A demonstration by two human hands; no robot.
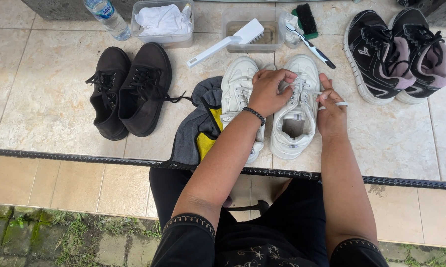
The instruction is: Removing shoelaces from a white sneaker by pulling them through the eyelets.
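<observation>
the left hand (266,92) and right hand (330,112) are both pinching the white laces (302,89) of the right white sneaker (294,118), each grip closed on them. it is sitting on the tiled floor (50,99), touching its twin (239,94), near a grey cloth (196,128).

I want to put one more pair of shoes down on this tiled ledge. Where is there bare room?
Bare tile lies left of the black shoes, and more in front of the black-and-pink sneakers. The middle is crowded: both hands work on the white sneakers, with the grey cloth and tubs close by.
</observation>
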